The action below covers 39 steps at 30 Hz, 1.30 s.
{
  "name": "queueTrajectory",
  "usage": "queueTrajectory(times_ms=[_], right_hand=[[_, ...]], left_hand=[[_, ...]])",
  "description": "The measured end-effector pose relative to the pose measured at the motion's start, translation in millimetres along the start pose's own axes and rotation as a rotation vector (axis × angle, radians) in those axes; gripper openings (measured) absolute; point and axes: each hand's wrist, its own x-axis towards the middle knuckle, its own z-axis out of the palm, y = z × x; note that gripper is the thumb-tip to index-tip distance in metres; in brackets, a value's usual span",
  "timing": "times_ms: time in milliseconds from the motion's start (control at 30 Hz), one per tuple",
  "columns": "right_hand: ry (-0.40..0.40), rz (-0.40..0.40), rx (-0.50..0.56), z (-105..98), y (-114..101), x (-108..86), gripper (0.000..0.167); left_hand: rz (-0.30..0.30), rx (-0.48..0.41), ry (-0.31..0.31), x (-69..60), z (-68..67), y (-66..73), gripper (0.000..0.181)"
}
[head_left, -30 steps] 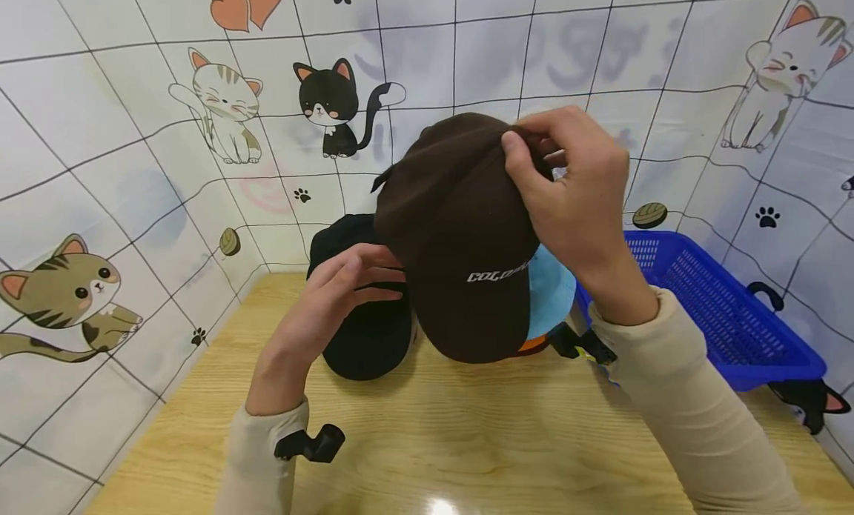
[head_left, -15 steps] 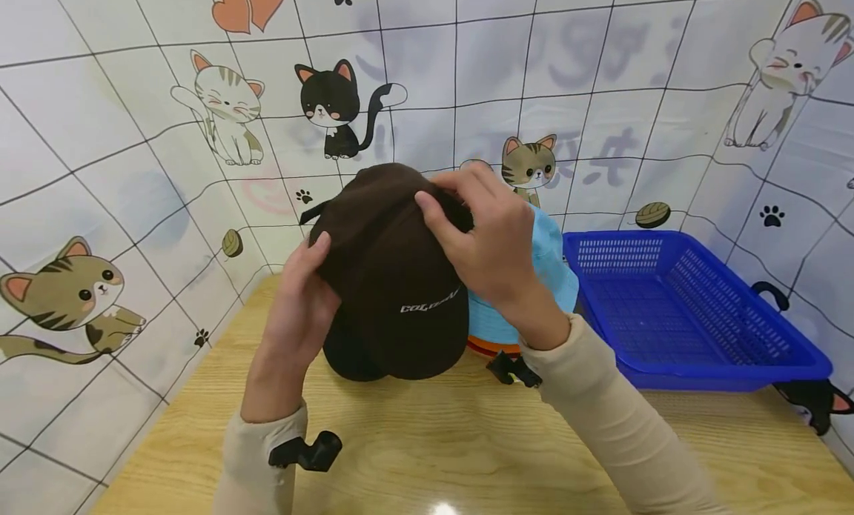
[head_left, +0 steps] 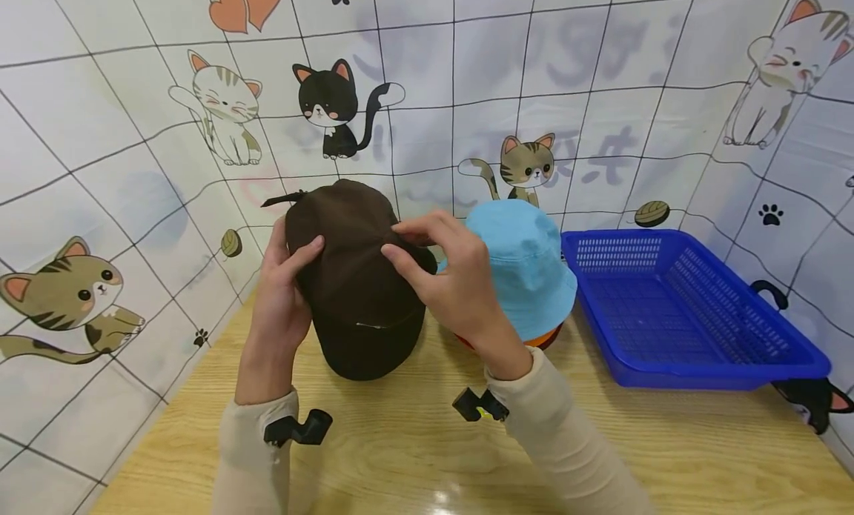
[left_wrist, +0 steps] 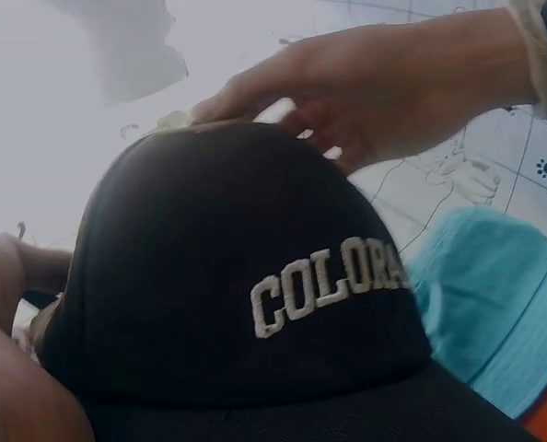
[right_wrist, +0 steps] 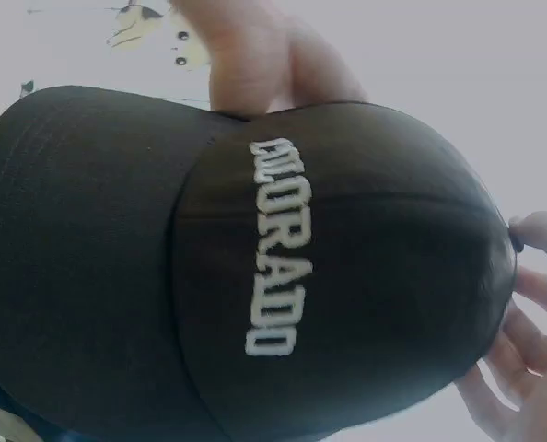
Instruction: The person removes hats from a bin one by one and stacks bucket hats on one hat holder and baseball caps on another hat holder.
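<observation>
A dark brown baseball cap is held left of centre over the table, brim towards me. Its white "COLORADO" lettering shows on the front of the cap in the right wrist view. My left hand grips the cap's left side, thumb on the outer cloth and the other fingers mostly hidden behind it. At the crown's top, my right hand pinches the cap between thumb and fingers. To the right, a light blue bucket hat sits on an orange-and-dark-red hat, mostly covered.
A blue plastic basket stands on the right of the wooden table. White wall sheeting with printed cats rises behind and at both sides. The black cap seen earlier is hidden behind the brown one.
The brown cap has moved left and down, its crown tipping towards me. My left hand has taken hold of its side. The blue bucket hat has come into fuller view.
</observation>
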Motion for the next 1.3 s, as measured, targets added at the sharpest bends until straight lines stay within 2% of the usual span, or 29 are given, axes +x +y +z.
queueTrajectory(times_ms=[67,133,267,367,500,567,733,867,1000,1133,1300], right_hand=[[-0.021,0.043,0.057,-0.6,8.0,-2.7,0.021],[-0.062,0.125,0.118,-2.5,15.6,-5.3,0.025],[-0.181,0.375,0.263,-4.1,27.2,-11.6,0.031],[-0.227,0.545,0.354,-0.6,34.4,-18.0,0.033],[-0.246,0.673,0.437,7.9,45.7,-25.3,0.034],[-0.245,0.727,0.483,12.2,51.5,-27.6,0.033],[-0.149,0.856,0.628,20.9,62.5,-31.4,0.023],[-0.086,0.916,0.825,28.7,68.9,-34.9,0.014],[-0.050,0.921,1.016,37.7,73.6,-39.5,0.019],[-0.044,0.858,1.076,42.8,76.7,-44.5,0.033],[-0.142,0.757,1.085,44.2,82.0,-50.8,0.050]], left_hand=[[-0.015,-0.006,-0.032,2.0,-6.6,-1.2,0.040],[-0.019,-0.026,-0.072,4.0,-14.1,-2.1,0.041],[-0.016,-0.113,-0.150,7.0,-28.9,-2.7,0.042],[-0.036,-0.209,-0.199,8.2,-37.3,-4.3,0.044],[-0.066,-0.279,-0.232,8.1,-45.4,-7.7,0.046],[-0.069,-0.286,-0.236,8.1,-48.7,-9.3,0.045],[-0.061,-0.350,-0.261,11.7,-54.5,-12.9,0.043],[-0.062,-0.371,-0.276,15.7,-58.8,-17.1,0.043],[-0.091,-0.357,-0.270,18.0,-65.3,-22.5,0.042],[-0.125,-0.318,-0.251,19.3,-71.0,-28.9,0.041],[-0.136,-0.221,-0.209,22.2,-75.4,-33.7,0.041]])
